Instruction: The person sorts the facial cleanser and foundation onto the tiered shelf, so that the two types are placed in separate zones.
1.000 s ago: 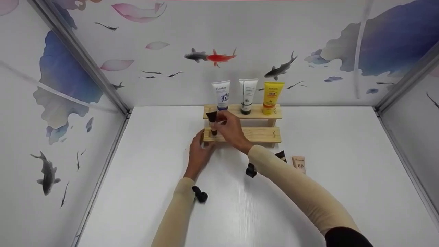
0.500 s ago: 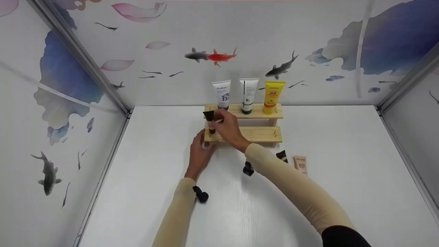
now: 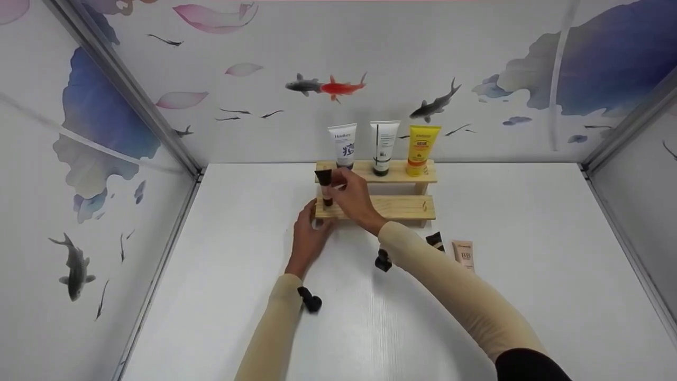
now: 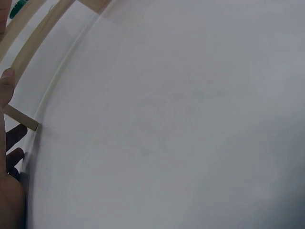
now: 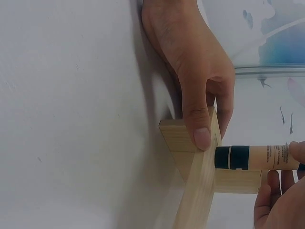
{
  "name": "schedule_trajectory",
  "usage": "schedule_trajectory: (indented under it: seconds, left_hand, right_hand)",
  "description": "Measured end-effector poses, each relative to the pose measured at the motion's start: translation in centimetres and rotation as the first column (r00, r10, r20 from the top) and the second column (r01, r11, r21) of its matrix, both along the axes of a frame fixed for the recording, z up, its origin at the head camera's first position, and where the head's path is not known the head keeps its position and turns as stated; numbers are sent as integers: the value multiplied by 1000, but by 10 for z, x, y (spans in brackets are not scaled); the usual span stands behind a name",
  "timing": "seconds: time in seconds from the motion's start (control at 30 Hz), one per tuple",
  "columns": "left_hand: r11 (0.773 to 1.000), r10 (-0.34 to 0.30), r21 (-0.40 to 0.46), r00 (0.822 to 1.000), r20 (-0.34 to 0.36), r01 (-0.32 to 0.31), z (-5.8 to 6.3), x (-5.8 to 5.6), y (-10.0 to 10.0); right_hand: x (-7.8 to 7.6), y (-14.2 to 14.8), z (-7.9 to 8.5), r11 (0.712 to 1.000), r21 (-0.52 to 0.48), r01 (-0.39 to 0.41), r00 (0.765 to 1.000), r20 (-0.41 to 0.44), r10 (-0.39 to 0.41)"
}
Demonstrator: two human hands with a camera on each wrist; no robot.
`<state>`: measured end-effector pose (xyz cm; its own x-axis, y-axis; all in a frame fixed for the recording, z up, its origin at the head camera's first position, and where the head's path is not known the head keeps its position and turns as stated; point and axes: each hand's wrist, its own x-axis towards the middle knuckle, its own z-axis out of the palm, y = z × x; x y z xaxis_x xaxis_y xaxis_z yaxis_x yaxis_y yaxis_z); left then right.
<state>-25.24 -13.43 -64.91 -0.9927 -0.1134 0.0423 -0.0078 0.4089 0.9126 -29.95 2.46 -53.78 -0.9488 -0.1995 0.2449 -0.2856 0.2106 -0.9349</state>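
Note:
My right hand [image 3: 353, 194] pinches a small beige tube with a black crimped end and a black cap [image 5: 232, 157]. The tube [image 5: 267, 157] stands cap down at the left end of the lower step of a two-step wooden display rack [image 3: 396, 207]. My left hand [image 3: 308, 241] grips that same end of the rack, the thumb on the front edge and fingers round the side. On the upper step stand a white tube with blue lettering [image 3: 345, 145], a white tube with a dark stripe [image 3: 383, 145] and a yellow tube [image 3: 421, 151].
On the white table, right of the rack, lie a beige BB cream tube [image 3: 463, 255] and a black-ended tube [image 3: 435, 241], both partly hidden by my right sleeve [image 3: 455, 286]. Behind the rack rises a printed wall [image 3: 254, 137]; metal strips [image 3: 185, 196] edge the table's sides.
The small tube in my right hand has shifted slightly left along the lower step and stands straighter. My left hand has stayed on the rack's end.

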Motion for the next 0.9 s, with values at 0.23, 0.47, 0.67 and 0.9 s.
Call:
schedule_trajectory:
  seconds: [0.23,0.47,0.67,0.9]
  left_hand:
    - [1000,-8,24,1000,-8,8,-3,1,0]
    - [1000,-5,13,1000,-24,5,-2,1,1]
    - [1000,-8,25,1000,-22,8,-3,-1,1]
    - [999,-12,51,1000,-13,13,-3,0,-1]
  right_hand:
    - [4,5,1,1000,0,10,1000,-11,-10]
    - [9,13,3,1000,9,26,1000,-16,-26]
    - [12,20,0,999,15,33,999,-28,-33]
    - [14,19,-4,998,34,44,999,-17,-43]
